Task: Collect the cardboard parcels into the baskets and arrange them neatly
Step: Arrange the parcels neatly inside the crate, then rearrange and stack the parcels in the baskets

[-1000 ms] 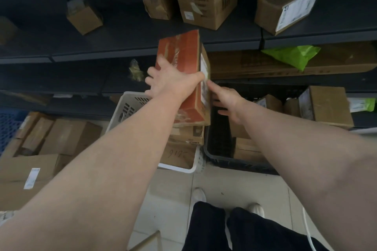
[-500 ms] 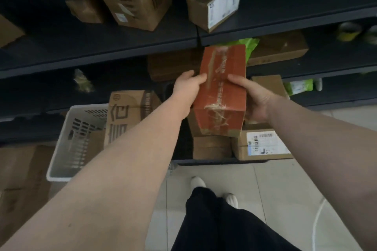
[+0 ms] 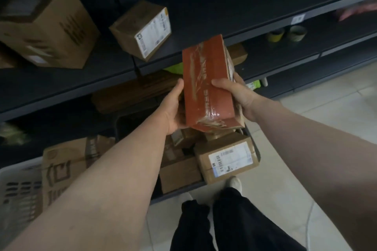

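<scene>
Red parcel (image 3: 207, 85) gripped btwn both hands, left (image 3: 173, 108) & right (image 3: 237, 93).

Red cardboard box (image 3: 206, 79) wrapped in shiny crinkly tape, plain matt brown cardboard box (image 3: 226, 160) at 6 o'clock, white plastic basket (image 3: 18, 187), smooth dark shelf (image 3: 114, 71)

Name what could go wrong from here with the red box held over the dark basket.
1. The dark basket already looks crowded, and the labelled parcel lies tilted at its right edge. Setting the red box on top may leave it leaning or nudge that parcel out.
2. The left hand and right hand grip only the box's near half, and its tape looks glossy, so it might slip.
</scene>
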Motion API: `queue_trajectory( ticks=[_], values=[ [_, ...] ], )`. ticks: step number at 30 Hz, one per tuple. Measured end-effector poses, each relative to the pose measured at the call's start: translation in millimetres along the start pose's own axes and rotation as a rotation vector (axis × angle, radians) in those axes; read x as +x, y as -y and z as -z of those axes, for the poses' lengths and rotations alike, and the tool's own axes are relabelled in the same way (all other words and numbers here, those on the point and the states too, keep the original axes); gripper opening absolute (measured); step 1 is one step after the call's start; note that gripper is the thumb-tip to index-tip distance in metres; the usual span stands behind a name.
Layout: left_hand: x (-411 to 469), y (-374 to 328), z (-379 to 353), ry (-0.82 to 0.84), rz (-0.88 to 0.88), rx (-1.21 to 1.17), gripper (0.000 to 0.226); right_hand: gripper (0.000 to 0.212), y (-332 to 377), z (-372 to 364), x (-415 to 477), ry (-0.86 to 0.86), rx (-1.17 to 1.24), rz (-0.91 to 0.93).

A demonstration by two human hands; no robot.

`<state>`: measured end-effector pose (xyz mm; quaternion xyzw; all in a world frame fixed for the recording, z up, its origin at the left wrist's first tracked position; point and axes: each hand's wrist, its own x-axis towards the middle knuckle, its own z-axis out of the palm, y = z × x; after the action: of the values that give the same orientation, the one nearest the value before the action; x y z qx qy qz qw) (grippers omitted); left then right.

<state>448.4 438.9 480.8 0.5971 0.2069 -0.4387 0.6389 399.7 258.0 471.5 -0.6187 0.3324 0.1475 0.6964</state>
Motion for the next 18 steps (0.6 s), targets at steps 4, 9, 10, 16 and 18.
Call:
queue_trajectory(
  ticks=[4, 9, 10, 16, 18],
  values=[
    [18.2, -1.2, -35.0, -0.05, 0.005, 0.147, 0.056, 0.128, 7.8, 20.4, 6.3, -0.275, -0.51, -0.032],
    [42.6, 30.3, -51.1, -0.219, 0.101, 0.305, 0.032, 0.123, -8.5, 23.0, 7.5, -0.278, -1.091, 0.149],
    [45.0, 37.6, -50.8, -0.242, 0.119, 0.299, 0.027, 0.127, -13.9, 22.8, 9.8, -0.252, -1.151, 0.154],
    [53.2, 56.5, -48.6, -0.337, 0.136, 0.168, 0.031, 0.125, -8.1, 25.4, 27.5, -0.256, -1.257, 0.23],
    [52.5, 53.9, -46.7, -0.388, 0.137, 0.168, 0.029, 0.122, -3.3, 24.0, 29.7, -0.255, -1.295, 0.263]
  ],
)
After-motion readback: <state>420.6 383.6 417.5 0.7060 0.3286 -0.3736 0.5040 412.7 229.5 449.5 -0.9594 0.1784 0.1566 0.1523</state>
